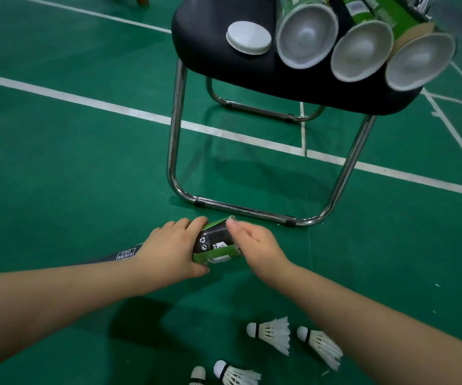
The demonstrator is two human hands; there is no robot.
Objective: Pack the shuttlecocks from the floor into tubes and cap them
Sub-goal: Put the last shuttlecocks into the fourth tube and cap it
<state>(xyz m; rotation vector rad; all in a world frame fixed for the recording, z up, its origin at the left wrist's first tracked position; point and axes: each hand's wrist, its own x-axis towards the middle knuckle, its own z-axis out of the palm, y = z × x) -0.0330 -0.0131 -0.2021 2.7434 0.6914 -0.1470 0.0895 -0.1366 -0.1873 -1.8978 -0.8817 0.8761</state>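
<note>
The tube is green and black, with a recycling mark and white lettering on its side. It sits low over the green floor, caught between both my hands. My left hand is wrapped around its body, fingers over the top and thumb underneath. My right hand is curled at its end, the thumb tip pressed on the rim. My fingers cover the mouth, so I cannot tell what is in it or whether it is capped. To the left of the tube, past my left wrist, a dark length with a small white label shows. I cannot tell whether it is part of the same tube.

Nearer to me than the tube, four white feathered shuttlecocks lie on the floor: two side by side between my forearms, and two more at the bottom edge, one of them cut off.

Just beyond the tube stands a chair with a black seat. The near bar of its chrome frame rests on the floor close to my fingertips. On the seat, farther still from the tube, lie a loose white cap and three green tubes, their pale round ends turned toward me. A white court line runs across the floor behind the chair's legs.
</note>
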